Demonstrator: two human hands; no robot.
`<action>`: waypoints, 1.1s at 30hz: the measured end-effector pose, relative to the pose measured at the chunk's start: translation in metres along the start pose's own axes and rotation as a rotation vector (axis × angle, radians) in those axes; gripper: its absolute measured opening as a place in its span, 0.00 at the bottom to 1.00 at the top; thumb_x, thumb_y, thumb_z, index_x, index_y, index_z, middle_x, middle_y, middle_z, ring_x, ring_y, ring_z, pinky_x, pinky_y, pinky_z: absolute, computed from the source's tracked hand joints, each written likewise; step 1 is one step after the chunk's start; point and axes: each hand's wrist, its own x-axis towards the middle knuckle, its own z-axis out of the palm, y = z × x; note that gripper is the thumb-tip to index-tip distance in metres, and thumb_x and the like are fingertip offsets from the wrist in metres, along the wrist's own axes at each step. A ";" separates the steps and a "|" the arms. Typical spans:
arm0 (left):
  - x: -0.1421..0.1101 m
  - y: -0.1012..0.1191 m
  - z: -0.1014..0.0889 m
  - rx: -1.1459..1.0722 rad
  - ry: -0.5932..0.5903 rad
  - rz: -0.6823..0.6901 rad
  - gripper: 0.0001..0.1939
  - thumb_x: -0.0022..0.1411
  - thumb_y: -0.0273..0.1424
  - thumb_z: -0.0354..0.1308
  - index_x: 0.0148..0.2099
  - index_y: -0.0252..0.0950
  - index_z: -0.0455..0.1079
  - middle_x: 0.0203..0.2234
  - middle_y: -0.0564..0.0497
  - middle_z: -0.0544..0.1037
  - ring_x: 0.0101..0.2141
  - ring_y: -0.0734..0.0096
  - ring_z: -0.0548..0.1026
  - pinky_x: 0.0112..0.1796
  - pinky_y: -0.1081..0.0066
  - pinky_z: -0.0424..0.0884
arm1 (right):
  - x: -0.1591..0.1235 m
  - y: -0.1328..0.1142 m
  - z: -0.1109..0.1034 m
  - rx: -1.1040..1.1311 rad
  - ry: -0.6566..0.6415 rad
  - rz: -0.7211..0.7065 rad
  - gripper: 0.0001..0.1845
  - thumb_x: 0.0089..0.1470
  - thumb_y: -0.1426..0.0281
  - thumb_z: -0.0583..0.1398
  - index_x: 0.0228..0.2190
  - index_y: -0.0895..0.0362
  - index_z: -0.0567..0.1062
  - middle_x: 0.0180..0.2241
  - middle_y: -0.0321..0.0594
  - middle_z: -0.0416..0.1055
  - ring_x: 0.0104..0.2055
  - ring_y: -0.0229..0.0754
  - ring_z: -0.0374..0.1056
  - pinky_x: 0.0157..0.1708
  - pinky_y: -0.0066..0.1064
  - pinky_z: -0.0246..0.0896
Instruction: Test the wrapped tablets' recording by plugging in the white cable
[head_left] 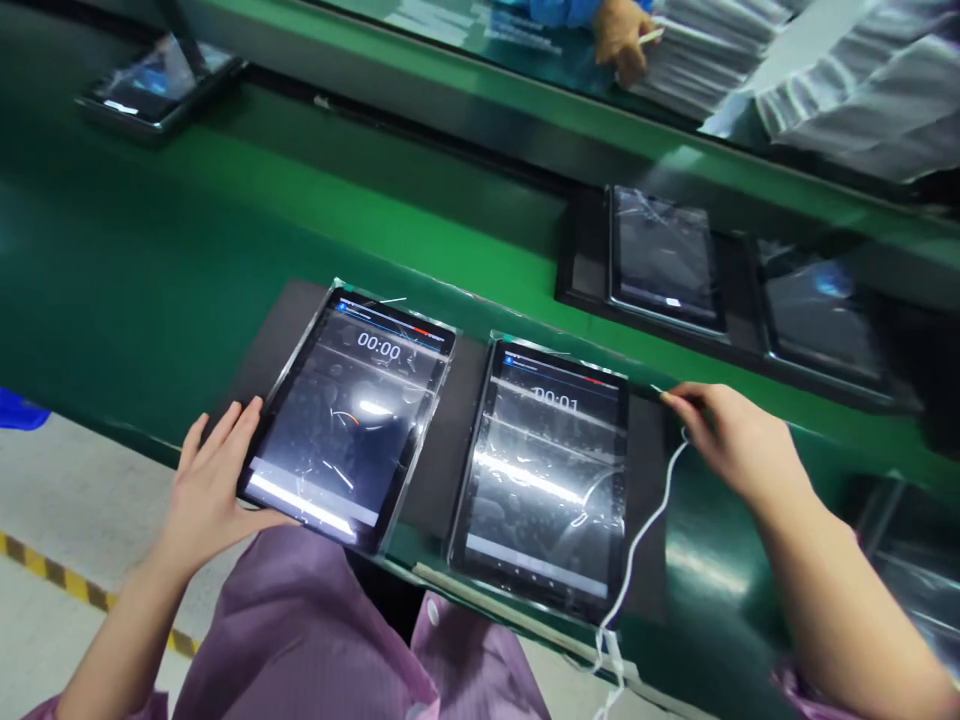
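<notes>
While the right hand (739,440) has thumb and fingers pinched together on the white cable (666,490) | right tablet reading 00:01 (547,480): just left of that pinch, long axis pointing away from the wearer, right hand nearer | left tablet reading 00:00 (349,420): left hand (214,490) touching its lower-left corner, fingers and thumb apart

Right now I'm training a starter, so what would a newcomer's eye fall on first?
First come the left tablet, reading 00:00 with the left hand at its corner, and the right tablet beside it, reading 00:01. Then the white cable, held in the right hand and trailing past the right tablet's near corner.
</notes>
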 end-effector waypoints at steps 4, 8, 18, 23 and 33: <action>0.001 -0.003 0.005 0.002 0.042 0.035 0.58 0.60 0.68 0.48 0.77 0.33 0.40 0.63 0.30 0.69 0.61 0.33 0.70 0.62 0.40 0.59 | -0.013 -0.029 -0.017 0.208 0.172 0.215 0.18 0.49 0.50 0.59 0.35 0.48 0.75 0.26 0.43 0.74 0.29 0.56 0.73 0.32 0.48 0.68; 0.002 -0.005 -0.001 -0.041 0.033 0.042 0.61 0.58 0.69 0.50 0.78 0.36 0.37 0.65 0.30 0.67 0.62 0.32 0.69 0.63 0.38 0.58 | 0.003 -0.107 -0.020 0.415 -0.176 -0.059 0.21 0.54 0.50 0.62 0.41 0.49 0.81 0.40 0.42 0.80 0.39 0.51 0.76 0.45 0.45 0.71; 0.035 -0.022 -0.033 -0.415 -0.241 -0.004 0.34 0.74 0.55 0.30 0.77 0.53 0.39 0.72 0.48 0.57 0.71 0.46 0.55 0.70 0.42 0.35 | 0.083 -0.183 0.030 0.053 -0.337 -0.587 0.09 0.63 0.67 0.61 0.38 0.53 0.83 0.36 0.40 0.80 0.38 0.49 0.76 0.39 0.39 0.68; 0.070 -0.027 -0.033 -0.408 -0.309 -0.030 0.35 0.73 0.57 0.27 0.76 0.53 0.43 0.73 0.52 0.55 0.72 0.50 0.50 0.70 0.43 0.36 | 0.088 -0.188 0.030 -0.219 -0.257 -0.706 0.09 0.64 0.67 0.60 0.39 0.53 0.82 0.40 0.43 0.78 0.44 0.56 0.72 0.36 0.40 0.61; 0.110 -0.029 -0.024 -0.371 -0.357 -0.013 0.38 0.75 0.55 0.29 0.76 0.41 0.47 0.73 0.46 0.52 0.72 0.48 0.48 0.70 0.43 0.42 | 0.104 -0.173 0.042 0.078 -0.387 -0.772 0.12 0.63 0.62 0.58 0.38 0.50 0.82 0.39 0.38 0.81 0.43 0.54 0.73 0.45 0.44 0.65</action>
